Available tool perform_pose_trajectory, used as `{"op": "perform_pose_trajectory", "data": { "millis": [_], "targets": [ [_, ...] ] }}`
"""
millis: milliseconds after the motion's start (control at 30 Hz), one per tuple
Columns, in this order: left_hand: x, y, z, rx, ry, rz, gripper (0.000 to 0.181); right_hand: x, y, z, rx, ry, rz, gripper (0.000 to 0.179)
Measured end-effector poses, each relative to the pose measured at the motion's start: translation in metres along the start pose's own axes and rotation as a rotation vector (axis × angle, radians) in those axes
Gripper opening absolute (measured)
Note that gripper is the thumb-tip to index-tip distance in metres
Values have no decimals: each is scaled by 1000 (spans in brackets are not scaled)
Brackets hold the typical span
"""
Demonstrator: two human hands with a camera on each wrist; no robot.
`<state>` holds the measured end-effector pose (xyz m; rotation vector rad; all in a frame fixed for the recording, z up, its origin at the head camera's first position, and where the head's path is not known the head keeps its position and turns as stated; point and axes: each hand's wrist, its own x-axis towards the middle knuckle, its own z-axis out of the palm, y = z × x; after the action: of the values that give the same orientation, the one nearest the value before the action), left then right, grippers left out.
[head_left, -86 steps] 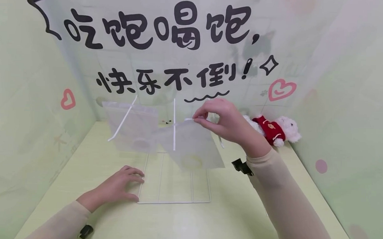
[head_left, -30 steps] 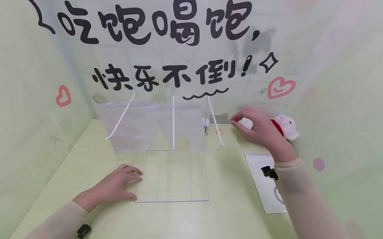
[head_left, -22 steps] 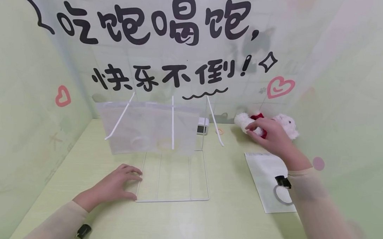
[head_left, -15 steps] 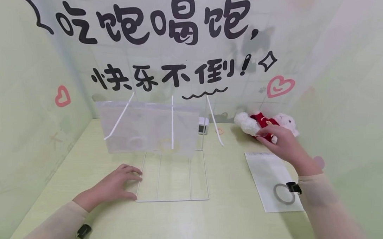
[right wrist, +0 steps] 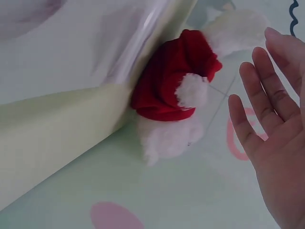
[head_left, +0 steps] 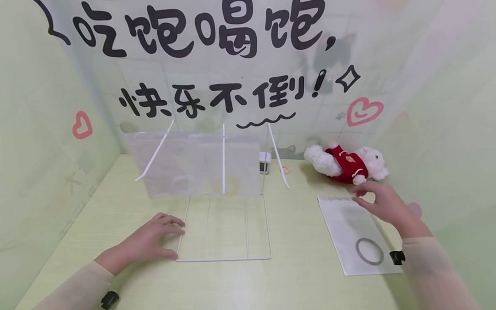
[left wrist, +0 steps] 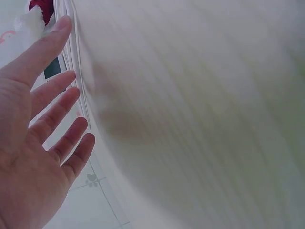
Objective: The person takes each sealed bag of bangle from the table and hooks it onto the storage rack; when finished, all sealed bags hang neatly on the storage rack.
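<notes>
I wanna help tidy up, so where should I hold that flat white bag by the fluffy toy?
Probably pinch the edge nearest the fluffy toy, coming from above on that side: the white bag lies flat on the table, so a thin edge should lift easiest.

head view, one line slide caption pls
Left hand by a white wire rack, right hand near a pale pouch showing a grey ring, red-shirted plush toy behind.

- A white wire rack (head_left: 224, 168) stood on the worktop (head_left: 227, 291), its prongs (head_left: 277, 151) jutting forward.
- Two translucent bags (head_left: 182, 164) hung on the left and middle ones.
- A white bag (head_left: 344, 229) showing a grey ring (head_left: 357, 251) lay flat rightward.
</notes>
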<state>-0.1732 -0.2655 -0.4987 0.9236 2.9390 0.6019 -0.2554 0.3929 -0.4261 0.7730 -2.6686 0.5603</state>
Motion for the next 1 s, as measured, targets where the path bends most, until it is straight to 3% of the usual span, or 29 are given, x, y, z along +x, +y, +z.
{"op": "perform_pose_trajectory", "data": {
  "millis": [200, 433, 767, 1000],
  "targets": [
    [0, 1, -1, -4, 36, 31, 61, -16, 24, 7, -26, -80, 101, 24],
    [1, 1, -1, 2, 5, 8, 61, -28, 50, 16, -18, -132, 163, 24],
    [0, 1, -1, 5, 18, 18, 62, -26, 66, 19, 49, -233, 220, 27],
    [1, -1, 0, 9, -8, 2, 63, -27, 78, 27, 61, -273, 275, 30]
  ]
}}
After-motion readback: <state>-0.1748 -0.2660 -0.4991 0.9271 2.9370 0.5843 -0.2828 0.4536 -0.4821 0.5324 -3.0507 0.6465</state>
